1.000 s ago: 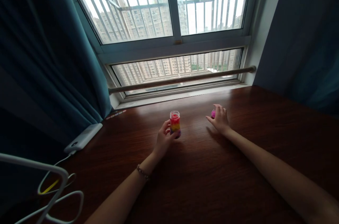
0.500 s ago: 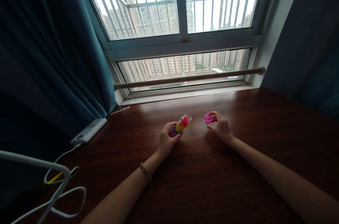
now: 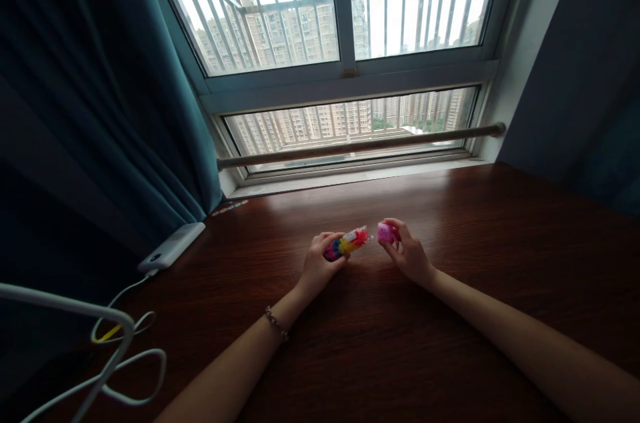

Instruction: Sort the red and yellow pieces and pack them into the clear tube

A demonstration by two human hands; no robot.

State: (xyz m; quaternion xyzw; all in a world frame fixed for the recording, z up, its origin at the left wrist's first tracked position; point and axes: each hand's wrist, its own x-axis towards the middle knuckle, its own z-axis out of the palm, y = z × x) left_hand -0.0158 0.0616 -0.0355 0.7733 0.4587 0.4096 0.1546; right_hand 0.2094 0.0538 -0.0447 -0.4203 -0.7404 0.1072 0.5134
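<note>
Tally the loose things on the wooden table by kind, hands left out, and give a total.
Small clear bottle with coloured layers, tipped on its side in the left hand: 1
Pink cap in the right hand: 1
White power bank: 1
White cable, looped: 1
Total: 4

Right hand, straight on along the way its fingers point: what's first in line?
Most likely the open mouth of the small jar, tilted in the left hand. The right hand holds a pink lid aimed at it; depth is unclear.
</note>
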